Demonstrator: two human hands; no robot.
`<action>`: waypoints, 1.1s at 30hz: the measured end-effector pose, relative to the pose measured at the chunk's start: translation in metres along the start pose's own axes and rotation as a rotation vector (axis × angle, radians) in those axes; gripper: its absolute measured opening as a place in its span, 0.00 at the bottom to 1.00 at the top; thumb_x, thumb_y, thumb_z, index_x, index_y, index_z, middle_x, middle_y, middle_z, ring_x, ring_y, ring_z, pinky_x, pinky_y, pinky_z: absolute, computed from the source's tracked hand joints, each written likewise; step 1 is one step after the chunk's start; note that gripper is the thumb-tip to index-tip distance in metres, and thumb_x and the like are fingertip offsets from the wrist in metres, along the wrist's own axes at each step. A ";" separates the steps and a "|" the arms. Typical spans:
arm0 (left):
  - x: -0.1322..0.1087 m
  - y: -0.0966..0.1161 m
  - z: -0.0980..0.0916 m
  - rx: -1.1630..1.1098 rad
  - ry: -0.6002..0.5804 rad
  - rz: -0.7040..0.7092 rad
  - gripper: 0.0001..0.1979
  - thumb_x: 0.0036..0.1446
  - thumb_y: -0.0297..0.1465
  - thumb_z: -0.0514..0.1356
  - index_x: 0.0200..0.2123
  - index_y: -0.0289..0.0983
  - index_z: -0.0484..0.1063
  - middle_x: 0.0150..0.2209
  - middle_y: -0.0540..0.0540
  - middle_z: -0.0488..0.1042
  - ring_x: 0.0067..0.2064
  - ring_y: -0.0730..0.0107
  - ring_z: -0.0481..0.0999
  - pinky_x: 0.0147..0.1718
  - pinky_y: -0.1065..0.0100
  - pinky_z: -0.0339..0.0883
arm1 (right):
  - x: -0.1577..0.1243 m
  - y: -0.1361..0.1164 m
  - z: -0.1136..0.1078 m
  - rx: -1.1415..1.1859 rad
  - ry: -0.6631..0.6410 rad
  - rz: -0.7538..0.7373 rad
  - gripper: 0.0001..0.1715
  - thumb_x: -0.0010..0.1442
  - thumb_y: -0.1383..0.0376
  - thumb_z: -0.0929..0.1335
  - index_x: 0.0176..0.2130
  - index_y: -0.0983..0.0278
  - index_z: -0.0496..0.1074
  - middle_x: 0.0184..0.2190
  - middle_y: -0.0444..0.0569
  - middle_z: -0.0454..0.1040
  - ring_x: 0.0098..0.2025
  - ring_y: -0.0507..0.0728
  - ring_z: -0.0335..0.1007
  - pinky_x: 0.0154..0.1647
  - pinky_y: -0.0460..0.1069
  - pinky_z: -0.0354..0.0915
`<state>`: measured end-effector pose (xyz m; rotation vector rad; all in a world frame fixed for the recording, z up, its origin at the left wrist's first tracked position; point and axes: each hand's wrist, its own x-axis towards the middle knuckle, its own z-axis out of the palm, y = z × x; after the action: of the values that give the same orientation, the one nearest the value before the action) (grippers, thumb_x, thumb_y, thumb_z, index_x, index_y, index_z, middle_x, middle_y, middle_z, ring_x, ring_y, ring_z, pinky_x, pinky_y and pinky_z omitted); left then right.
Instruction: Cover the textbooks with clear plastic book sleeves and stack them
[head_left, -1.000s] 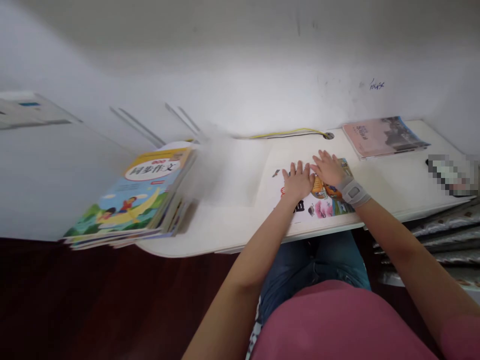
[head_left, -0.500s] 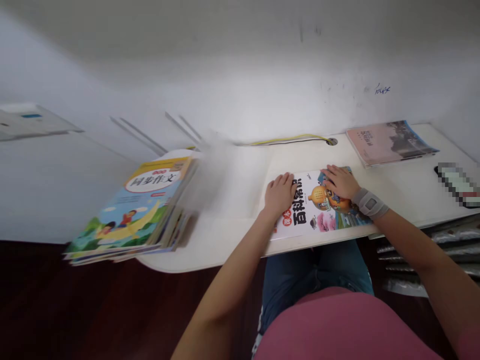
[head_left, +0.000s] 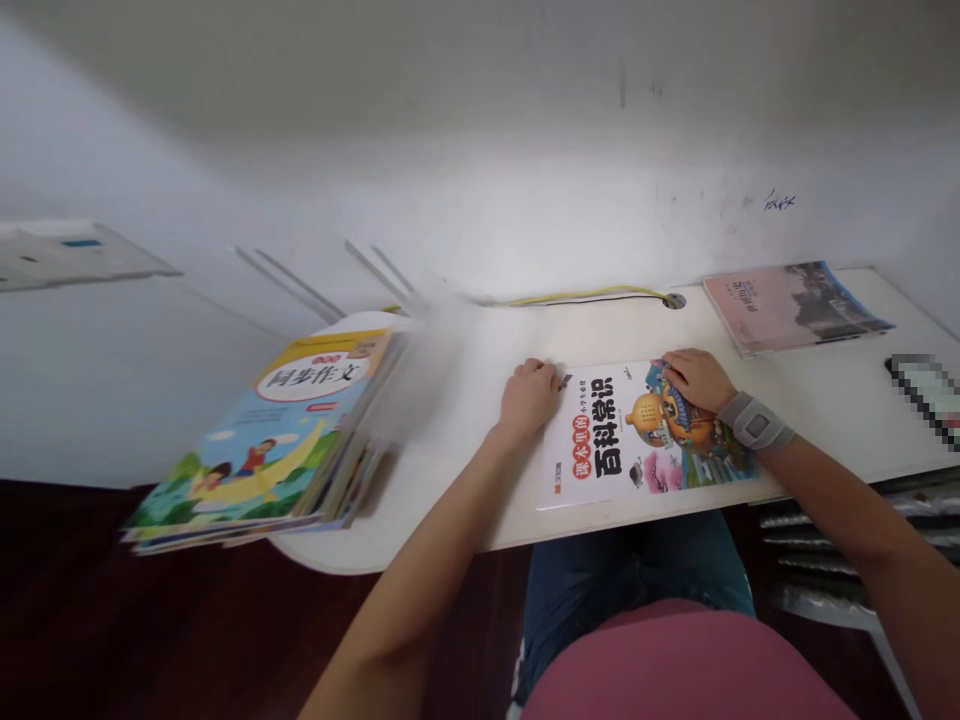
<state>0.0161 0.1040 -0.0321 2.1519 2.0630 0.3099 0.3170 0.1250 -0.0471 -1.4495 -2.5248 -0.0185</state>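
Observation:
A paperback book with a white cover, black and red characters and an orange gourd picture lies closed on the white desk. My left hand rests by the book's upper left corner, its bent fingers beside that edge and its thumb out of sight. My right hand lies over the book's upper right part with the fingers stretched across the cover. A grey band is on my right wrist. Neither hand visibly grips the book.
A stack of books stands at the desk's left end, next to a blurred whitish patch. Other books lie at the back right, near a pixelated phone. A yellow cable runs along the wall to a round hole.
My left hand has slid left off the cover to the book's edge, uncovering more of the title. My right hand stays on the book. The view has shifted slightly.

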 end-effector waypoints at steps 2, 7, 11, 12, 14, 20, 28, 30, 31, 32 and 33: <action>0.002 -0.002 0.001 -0.059 0.007 -0.021 0.16 0.62 0.35 0.48 0.43 0.36 0.73 0.48 0.37 0.71 0.50 0.55 0.70 0.51 0.57 0.63 | 0.000 -0.002 0.000 -0.015 0.007 0.014 0.18 0.65 0.62 0.59 0.48 0.65 0.71 0.48 0.54 0.74 0.49 0.60 0.67 0.50 0.53 0.58; 0.003 -0.006 0.000 -0.240 0.044 -0.089 0.21 0.60 0.33 0.50 0.55 0.35 0.67 0.45 0.38 0.74 0.47 0.57 0.74 0.49 0.59 0.66 | -0.001 -0.003 0.001 -0.024 0.021 0.043 0.19 0.65 0.61 0.59 0.49 0.65 0.71 0.47 0.55 0.73 0.48 0.61 0.65 0.49 0.54 0.57; 0.003 -0.008 -0.001 -0.467 0.101 -0.152 0.23 0.59 0.33 0.51 0.57 0.35 0.64 0.44 0.41 0.75 0.45 0.64 0.75 0.47 0.62 0.68 | -0.001 -0.001 0.001 -0.010 0.025 0.045 0.20 0.65 0.60 0.59 0.50 0.65 0.70 0.48 0.55 0.71 0.49 0.61 0.64 0.50 0.53 0.57; 0.003 -0.008 -0.002 -0.598 0.119 -0.188 0.23 0.57 0.34 0.53 0.56 0.35 0.64 0.44 0.42 0.75 0.43 0.65 0.76 0.45 0.63 0.69 | -0.002 0.000 0.001 -0.008 0.027 0.045 0.20 0.65 0.60 0.59 0.51 0.65 0.70 0.48 0.55 0.71 0.49 0.61 0.64 0.50 0.54 0.56; 0.004 -0.007 -0.003 -0.917 0.112 -0.269 0.27 0.54 0.34 0.57 0.57 0.35 0.63 0.41 0.43 0.75 0.38 0.67 0.76 0.40 0.64 0.71 | -0.001 0.000 0.001 -0.004 0.030 0.045 0.21 0.65 0.60 0.59 0.52 0.66 0.69 0.48 0.56 0.71 0.50 0.61 0.63 0.51 0.54 0.56; 0.006 0.005 -0.005 -1.335 -0.076 -0.250 0.47 0.47 0.30 0.64 0.67 0.40 0.45 0.24 0.54 0.71 0.23 0.73 0.73 0.27 0.69 0.70 | -0.001 0.002 0.001 0.031 0.043 0.052 0.22 0.65 0.59 0.59 0.53 0.67 0.68 0.50 0.58 0.71 0.52 0.62 0.63 0.54 0.54 0.54; 0.005 0.003 -0.017 -1.560 -0.153 -0.175 0.41 0.40 0.30 0.69 0.60 0.39 0.60 0.22 0.54 0.74 0.23 0.73 0.73 0.28 0.69 0.70 | -0.003 0.018 -0.003 0.129 0.201 -0.003 0.19 0.65 0.60 0.59 0.48 0.66 0.70 0.41 0.56 0.73 0.45 0.62 0.66 0.49 0.55 0.58; 0.004 0.002 -0.020 -1.514 -0.159 -0.188 0.33 0.38 0.32 0.70 0.50 0.36 0.69 0.22 0.53 0.74 0.24 0.73 0.74 0.28 0.69 0.69 | -0.002 0.023 -0.007 0.163 0.212 -0.021 0.16 0.65 0.62 0.59 0.44 0.65 0.71 0.39 0.55 0.74 0.43 0.61 0.67 0.47 0.55 0.59; 0.003 0.001 -0.022 -1.479 -0.153 -0.198 0.28 0.37 0.33 0.71 0.45 0.35 0.71 0.23 0.53 0.74 0.24 0.73 0.73 0.28 0.70 0.69 | -0.002 0.025 -0.010 0.183 0.210 -0.034 0.16 0.64 0.63 0.59 0.42 0.65 0.72 0.37 0.55 0.74 0.42 0.60 0.67 0.47 0.55 0.59; 0.003 0.000 -0.023 -1.434 -0.143 -0.207 0.25 0.35 0.34 0.72 0.40 0.35 0.73 0.23 0.52 0.74 0.24 0.73 0.73 0.27 0.71 0.67 | -0.001 0.027 -0.013 0.204 0.201 -0.052 0.15 0.64 0.63 0.59 0.41 0.65 0.72 0.36 0.54 0.74 0.41 0.60 0.67 0.46 0.54 0.59; 0.003 -0.002 -0.024 -1.384 -0.126 -0.213 0.23 0.35 0.35 0.72 0.36 0.34 0.73 0.23 0.51 0.75 0.24 0.74 0.72 0.25 0.72 0.65 | -0.001 0.029 -0.017 0.226 0.188 -0.076 0.15 0.64 0.64 0.59 0.40 0.65 0.72 0.35 0.54 0.74 0.40 0.59 0.68 0.44 0.54 0.60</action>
<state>0.0087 0.1060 -0.0094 1.0349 1.2346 1.1002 0.3456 0.1365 -0.0341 -1.2063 -2.3423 0.1087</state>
